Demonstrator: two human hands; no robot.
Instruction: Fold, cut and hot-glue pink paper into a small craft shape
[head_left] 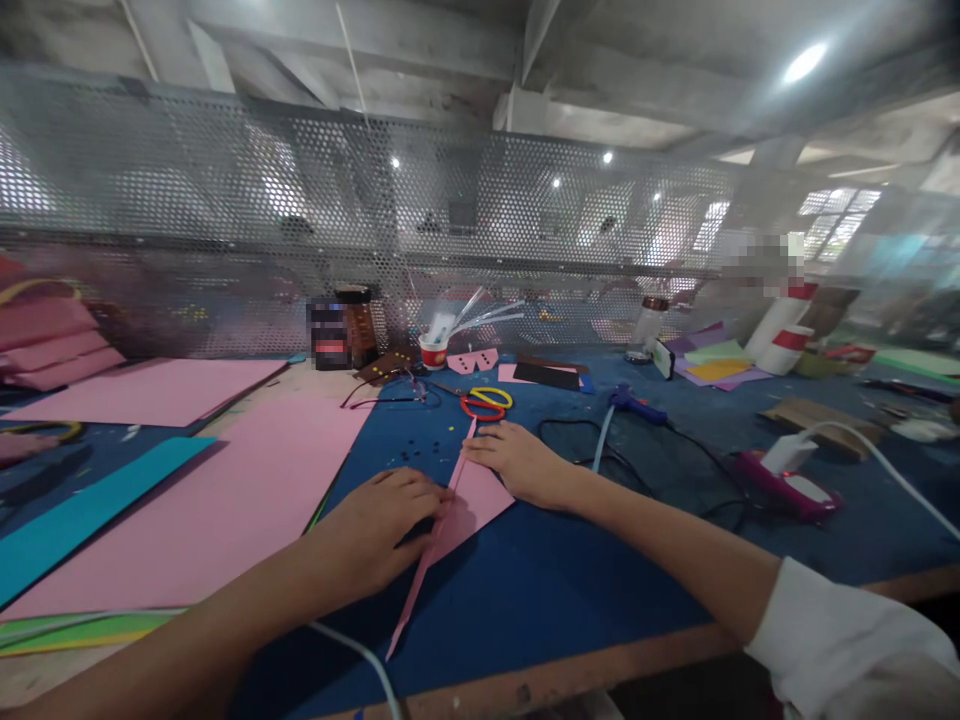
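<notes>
A piece of pink paper (480, 505) lies on the blue table, with a narrow pink strip (416, 590) standing along its left edge. The strip runs from near the scissors down toward the table's front edge. My left hand (394, 525) is closed on the middle of this strip, thumb toward me and fingers on the far side. At the far end of the paper, my right hand (517, 460) has its bent fingers together on the strip, gripping it against the table. Just beyond those fingers rest scissors (486, 403) with red and yellow handles.
Large pink sheets (225, 500) and a teal strip (97, 500) cover the left side. Eyeglasses (390, 390) and a cup (433, 352) stand farther back. On the right are a blue glue gun (634, 405), its cable, and a purple power strip (787, 487). A perforated metal screen (480, 220) closes the back.
</notes>
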